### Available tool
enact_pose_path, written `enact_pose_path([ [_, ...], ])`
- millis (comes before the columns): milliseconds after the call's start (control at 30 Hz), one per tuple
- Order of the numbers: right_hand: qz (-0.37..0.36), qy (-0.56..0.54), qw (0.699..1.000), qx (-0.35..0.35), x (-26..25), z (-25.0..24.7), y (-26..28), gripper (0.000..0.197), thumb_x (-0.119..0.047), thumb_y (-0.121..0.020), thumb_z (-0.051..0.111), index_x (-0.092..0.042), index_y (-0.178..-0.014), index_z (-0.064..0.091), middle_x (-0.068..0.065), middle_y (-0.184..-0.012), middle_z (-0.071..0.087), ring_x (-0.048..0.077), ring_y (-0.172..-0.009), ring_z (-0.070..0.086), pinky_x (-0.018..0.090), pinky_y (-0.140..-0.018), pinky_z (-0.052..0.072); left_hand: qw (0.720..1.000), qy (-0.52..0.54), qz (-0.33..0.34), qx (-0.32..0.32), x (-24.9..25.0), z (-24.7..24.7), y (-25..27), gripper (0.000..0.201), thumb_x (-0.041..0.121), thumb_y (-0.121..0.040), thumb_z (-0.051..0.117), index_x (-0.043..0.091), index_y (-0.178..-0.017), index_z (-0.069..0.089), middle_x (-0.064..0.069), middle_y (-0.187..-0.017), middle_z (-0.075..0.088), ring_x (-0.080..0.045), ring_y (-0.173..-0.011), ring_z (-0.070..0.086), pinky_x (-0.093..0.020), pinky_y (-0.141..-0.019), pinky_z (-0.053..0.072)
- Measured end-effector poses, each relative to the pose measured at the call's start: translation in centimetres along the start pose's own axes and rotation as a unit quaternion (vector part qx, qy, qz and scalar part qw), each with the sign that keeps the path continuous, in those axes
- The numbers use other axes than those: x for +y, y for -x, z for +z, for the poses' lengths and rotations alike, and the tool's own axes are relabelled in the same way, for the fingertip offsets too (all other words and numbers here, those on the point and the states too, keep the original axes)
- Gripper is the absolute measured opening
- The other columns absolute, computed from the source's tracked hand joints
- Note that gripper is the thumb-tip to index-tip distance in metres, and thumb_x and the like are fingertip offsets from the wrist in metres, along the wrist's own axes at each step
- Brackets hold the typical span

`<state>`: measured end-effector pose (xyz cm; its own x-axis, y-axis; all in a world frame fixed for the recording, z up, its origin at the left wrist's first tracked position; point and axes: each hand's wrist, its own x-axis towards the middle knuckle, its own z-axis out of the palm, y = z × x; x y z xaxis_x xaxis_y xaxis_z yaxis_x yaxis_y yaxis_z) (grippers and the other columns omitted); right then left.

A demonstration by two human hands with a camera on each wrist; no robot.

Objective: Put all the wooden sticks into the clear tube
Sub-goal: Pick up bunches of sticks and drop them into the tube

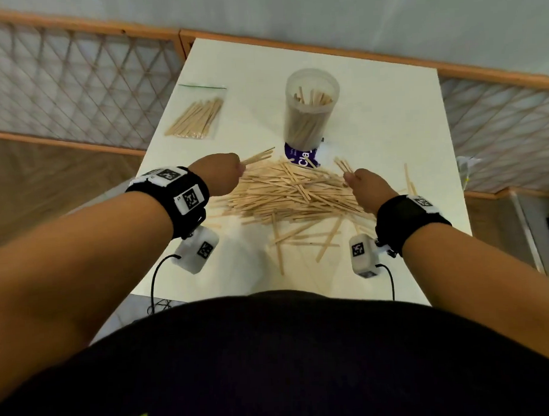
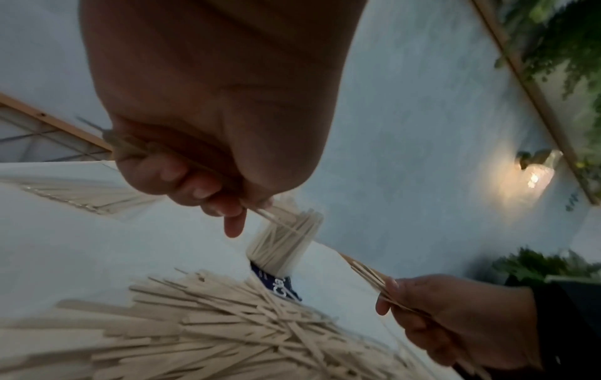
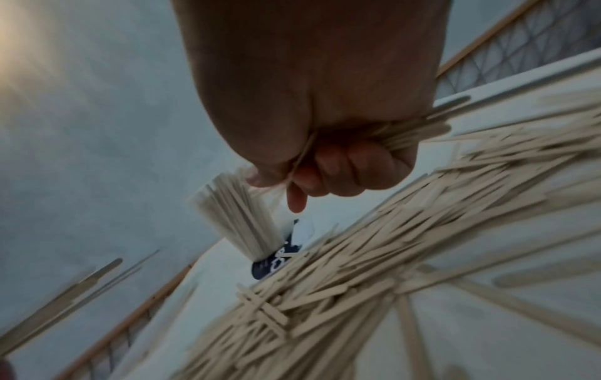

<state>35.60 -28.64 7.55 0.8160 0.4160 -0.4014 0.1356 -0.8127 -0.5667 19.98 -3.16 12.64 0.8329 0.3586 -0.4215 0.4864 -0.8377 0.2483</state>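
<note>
A big pile of thin wooden sticks (image 1: 291,191) lies in the middle of the white table (image 1: 388,110). Behind it stands the clear tube (image 1: 310,110), upright and holding several sticks. My left hand (image 1: 225,175) is above the pile's left edge and grips a small bunch of sticks (image 1: 259,156) whose tips point toward the tube. My right hand (image 1: 366,186) hovers over the pile's right side and grips another small bunch (image 1: 343,165). The left wrist view shows the curled fingers (image 2: 182,177) round the sticks; the right wrist view shows the same fist (image 3: 341,167).
A clear zip bag of more sticks (image 1: 197,117) lies at the table's back left. A purple printed card (image 1: 302,158) sits under the tube's base. A few stray sticks (image 1: 305,238) lie toward me. Wooden lattice fencing (image 1: 76,84) borders the table.
</note>
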Motion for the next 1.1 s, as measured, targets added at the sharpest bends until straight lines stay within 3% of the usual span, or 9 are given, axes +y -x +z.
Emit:
enact_pose_path([
  [100,-0.001,-0.126,0.991,0.033,-1.9,0.1,0.5,0.044,-0.047,-0.098,0.04,-0.005,-0.094,0.053,-0.002,-0.07,0.043,0.017,-0.056,0.037,0.031,-0.059,0.031,0.992,0.125,-0.013,0.024,0.9,-0.6,0.5,0.039,0.033,-0.104,0.029,0.008,-0.117,0.056,-0.007,-0.125,0.057,-0.027,-0.114,0.052,-0.03,-0.085,0.036],
  [167,-0.011,-0.169,0.985,0.04,-3.3,0.0,0.6,0.037,-0.048,-0.093,0.043,-0.013,-0.081,0.045,0.001,-0.069,0.04,0.018,-0.056,0.034,0.032,-0.055,0.03,0.975,0.221,-0.019,0.024,2.1,-1.1,0.7,0.041,0.035,-0.104,0.028,0.01,-0.114,0.058,-0.005,-0.107,0.055,-0.023,-0.093,0.056,-0.03,-0.071,0.038],
  [233,-0.015,-0.238,0.97,0.038,-5.1,-0.3,1.2,0.028,-0.038,-0.094,0.044,-0.017,-0.077,0.04,0.002,-0.07,0.038,0.018,-0.057,0.032,0.032,-0.053,0.03,0.948,0.315,-0.032,0.006,3.6,-1.4,0.7,0.032,0.026,-0.104,0.028,0.013,-0.11,0.057,-0.002,-0.09,0.049,-0.014,-0.065,0.044,-0.028,-0.056,0.035],
  [367,-0.045,-0.422,0.905,0.021,-7.8,-1.1,2.5,0.012,-0.014,-0.102,0.039,-0.011,-0.103,0.051,0.003,-0.072,0.043,0.015,-0.059,0.038,0.028,-0.055,0.036,0.865,0.501,-0.038,0.005,5.9,-2.0,1.2,0.019,0.012,-0.096,0.034,0.009,-0.092,0.053,-0.002,-0.071,0.041,-0.015,-0.056,0.033,-0.026,-0.052,0.028],
  [433,-0.059,-0.489,0.87,0.001,-8.9,-1.8,2.9,0.018,-0.008,-0.102,0.038,-0.008,-0.112,0.052,0.004,-0.072,0.045,0.015,-0.061,0.042,0.028,-0.058,0.039,0.854,0.521,0.014,0.006,6.8,-2.6,1.5,0.019,0.014,-0.098,0.034,0.008,-0.092,0.052,-0.002,-0.073,0.043,-0.014,-0.058,0.037,-0.025,-0.052,0.032],
  [700,-0.076,-0.541,0.836,-0.038,-13.6,-3.4,4.6,0.026,-0.009,-0.102,0.036,0.004,-0.12,0.049,0.019,-0.078,0.053,0.025,-0.057,0.051,0.033,-0.054,0.046,0.863,0.495,0.103,0.0,10.2,-4.5,1.6,0.029,0.021,-0.104,0.028,0.013,-0.083,0.047,-0.004,-0.072,0.049,-0.016,-0.062,0.053,-0.023,-0.056,0.05],
  [867,-0.068,-0.562,0.825,-0.002,-15.0,-3.6,5.1,0.02,-0.013,-0.103,0.035,-0.013,-0.1,0.054,0.014,-0.085,0.06,0.022,-0.064,0.056,0.034,-0.06,0.041,0.89,0.446,0.083,0.032,11.3,-5.1,1.4,0.027,0.023,-0.103,0.032,0.009,-0.089,0.051,-0.015,-0.084,0.064,-0.029,-0.074,0.064,-0.04,-0.076,0.055],
  [967,-0.076,-0.566,0.821,0.001,-15.4,-3.5,5.1,0.023,-0.015,-0.105,0.032,-0.013,-0.099,0.054,0.011,-0.098,0.066,0.023,-0.079,0.062,0.035,-0.069,0.048,0.911,0.404,0.074,0.034,11.9,-5.9,1.8,0.026,0.01,-0.099,0.035,0.007,-0.083,0.055,-0.02,-0.091,0.064,-0.026,-0.073,0.061,-0.033,-0.074,0.052],
  [1100,-0.089,-0.582,0.809,0.01,-16.0,-3.5,4.5,0.02,-0.008,-0.103,0.033,-0.01,-0.111,0.052,0.011,-0.09,0.064,0.025,-0.092,0.061,0.028,-0.077,0.052,0.923,0.378,0.067,0.02,11.5,-6.2,1.5,0.034,0.016,-0.102,0.035,-0.005,-0.121,0.054,-0.022,-0.116,0.063,-0.034,-0.104,0.063,-0.018,-0.063,0.053],
])
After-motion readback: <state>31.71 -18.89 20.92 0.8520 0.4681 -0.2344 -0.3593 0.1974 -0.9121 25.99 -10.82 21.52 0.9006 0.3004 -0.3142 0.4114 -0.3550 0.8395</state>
